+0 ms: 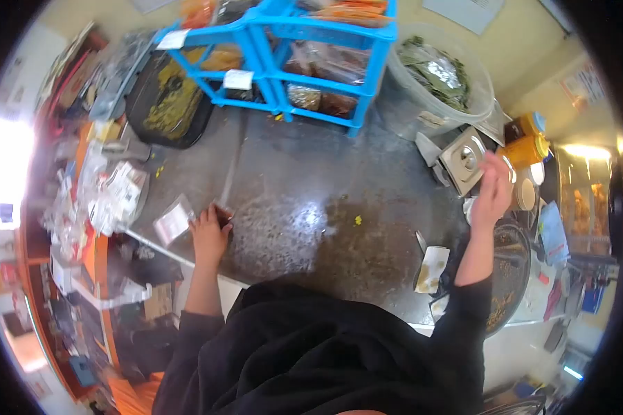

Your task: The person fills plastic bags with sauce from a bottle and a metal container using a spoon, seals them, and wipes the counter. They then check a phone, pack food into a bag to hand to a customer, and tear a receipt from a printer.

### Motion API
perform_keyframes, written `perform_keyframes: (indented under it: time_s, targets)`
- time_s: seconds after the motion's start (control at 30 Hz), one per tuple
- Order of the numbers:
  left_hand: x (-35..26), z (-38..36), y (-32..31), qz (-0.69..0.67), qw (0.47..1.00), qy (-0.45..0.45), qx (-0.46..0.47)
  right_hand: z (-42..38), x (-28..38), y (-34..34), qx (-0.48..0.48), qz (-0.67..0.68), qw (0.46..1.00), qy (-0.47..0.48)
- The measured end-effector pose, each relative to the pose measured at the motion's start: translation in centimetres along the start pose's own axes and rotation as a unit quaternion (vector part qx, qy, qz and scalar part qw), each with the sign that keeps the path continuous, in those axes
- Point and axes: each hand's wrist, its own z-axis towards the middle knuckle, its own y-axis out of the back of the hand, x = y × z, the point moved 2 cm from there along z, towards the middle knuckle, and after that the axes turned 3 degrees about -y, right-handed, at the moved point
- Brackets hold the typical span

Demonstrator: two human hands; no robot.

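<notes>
My left hand (210,234) is low on the left part of the dark metal table (277,173). Its fingers and thumb close around a small packet (222,213) with dark reddish contents, partly hidden by the hand. Just left of it lies a clear plastic packet (175,221) with a white and pink label. My right hand (493,194) is raised at the right side, fingers stretched out and nothing visible in them. Next to it is a steel container with a lid (464,159), and jars with yellow contents (526,149) stand beyond.
Blue plastic racks (318,76) with bagged goods stand at the back. A black tray (135,114) is left of them, a clear tub of leaves (401,104) right. A stained white paper (432,268) and a round tray (516,277) lie at the right. Orange clothing (128,394) shows lower left.
</notes>
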Motion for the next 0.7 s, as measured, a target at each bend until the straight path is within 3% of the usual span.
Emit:
perform_keyframes:
  time_s: [0.07, 0.17, 0.27, 0.37, 0.47, 0.53, 0.63, 0.7]
  targets:
    - [0.3, -0.1, -0.1, -0.032, 0.998, -0.016, -0.048, -3.0, 4.5, -1.7, 0.097, -0.037, 0.987, 0.125]
    - [2.1, -0.3, -0.8, -0.065, 0.992, -0.018, -0.107, -7.8, 8.1, -5.0, 0.135, 0.112, 0.984, 0.018]
    - [2.5, -0.4, 0.2, -0.093, 0.992, -0.002, -0.085, -11.8, 10.9, -7.9, 0.171, 0.199, 0.963, -0.060]
    - [3.2, -0.2, 0.1, -0.144, 0.989, 0.015, -0.038, -14.4, 14.5, -10.5, 0.222, 0.217, 0.949, -0.056]
    - [3.6, 0.0, -0.4, -0.148, 0.986, -0.014, -0.069, -16.4, 17.8, -13.4, 0.274, 0.230, 0.933, -0.034]
    - [3.6, 0.6, -0.8, -0.169, 0.983, -0.028, -0.064, -17.8, 19.3, -16.2, 0.334, 0.218, 0.913, -0.085]
    - [3.4, 1.5, -1.4, -0.141, 0.975, -0.102, -0.140, -20.4, 20.4, -20.4, 0.394, 0.180, 0.890, -0.145]
    - [3.0, 2.0, -1.0, -0.152, 0.973, -0.128, -0.119, -21.8, 21.0, -22.7, 0.411, 0.159, 0.882, -0.164]
